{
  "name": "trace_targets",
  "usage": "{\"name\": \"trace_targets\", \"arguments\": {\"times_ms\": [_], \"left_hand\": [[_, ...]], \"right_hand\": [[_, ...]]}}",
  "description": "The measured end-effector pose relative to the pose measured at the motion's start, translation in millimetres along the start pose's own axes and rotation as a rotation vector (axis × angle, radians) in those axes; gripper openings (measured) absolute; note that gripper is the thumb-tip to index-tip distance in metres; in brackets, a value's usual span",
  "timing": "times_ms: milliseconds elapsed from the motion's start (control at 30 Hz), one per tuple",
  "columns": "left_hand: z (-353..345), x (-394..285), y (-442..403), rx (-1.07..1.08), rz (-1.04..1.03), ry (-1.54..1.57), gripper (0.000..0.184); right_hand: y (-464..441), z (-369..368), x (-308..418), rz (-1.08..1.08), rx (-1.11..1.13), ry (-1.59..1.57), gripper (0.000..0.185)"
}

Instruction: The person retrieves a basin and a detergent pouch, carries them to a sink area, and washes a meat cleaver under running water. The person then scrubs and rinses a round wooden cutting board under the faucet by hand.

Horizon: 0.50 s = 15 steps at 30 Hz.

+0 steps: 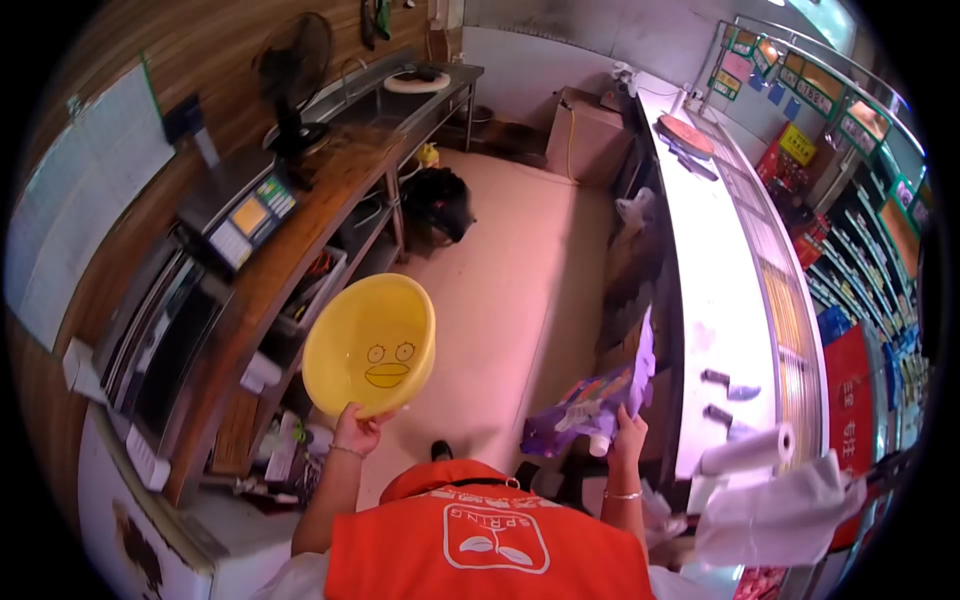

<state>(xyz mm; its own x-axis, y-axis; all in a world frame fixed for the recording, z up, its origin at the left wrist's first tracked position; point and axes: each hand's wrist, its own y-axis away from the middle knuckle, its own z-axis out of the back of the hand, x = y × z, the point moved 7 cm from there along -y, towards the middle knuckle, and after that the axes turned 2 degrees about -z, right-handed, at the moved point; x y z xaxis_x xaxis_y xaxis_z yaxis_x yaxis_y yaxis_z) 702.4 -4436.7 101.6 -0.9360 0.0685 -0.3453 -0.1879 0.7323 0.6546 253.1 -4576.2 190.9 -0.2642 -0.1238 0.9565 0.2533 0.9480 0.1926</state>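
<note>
My left hand (358, 432) grips the lower rim of a yellow plastic basin (340, 335). The basin is tilted so its inside shows, with a cartoon face of two round eyes and a beak printed on it. On the right, my right hand (628, 436) is closed on a purple pouch (575, 412) with printed patches and a white cap (599, 444). Part of the pouch stands up above the hand, and the rest hangs to the left. Both things are held above the floor, apart from each other.
A wooden counter (335, 190) on the left carries a scale (240, 220) and a black fan (293, 85). Along the right runs a white counter (715, 300) with knives (730, 386) and a paper roll (748, 450). A black bag (440, 203) sits on the floor (500, 250).
</note>
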Motion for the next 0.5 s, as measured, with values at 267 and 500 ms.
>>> {"name": "trace_targets", "arguments": {"times_ms": [267, 500], "left_hand": [[-152.8, -79.9, -227.8, 0.011, -0.076, -0.058, 0.035], [-282.1, -142.0, -303.7, 0.006, -0.312, 0.103, 0.030]], "right_hand": [[-139.5, -75.5, 22.8, 0.058, -0.077, -0.128, 0.019], [-323.3, -144.9, 16.0, -0.017, 0.007, -0.062, 0.016]]}}
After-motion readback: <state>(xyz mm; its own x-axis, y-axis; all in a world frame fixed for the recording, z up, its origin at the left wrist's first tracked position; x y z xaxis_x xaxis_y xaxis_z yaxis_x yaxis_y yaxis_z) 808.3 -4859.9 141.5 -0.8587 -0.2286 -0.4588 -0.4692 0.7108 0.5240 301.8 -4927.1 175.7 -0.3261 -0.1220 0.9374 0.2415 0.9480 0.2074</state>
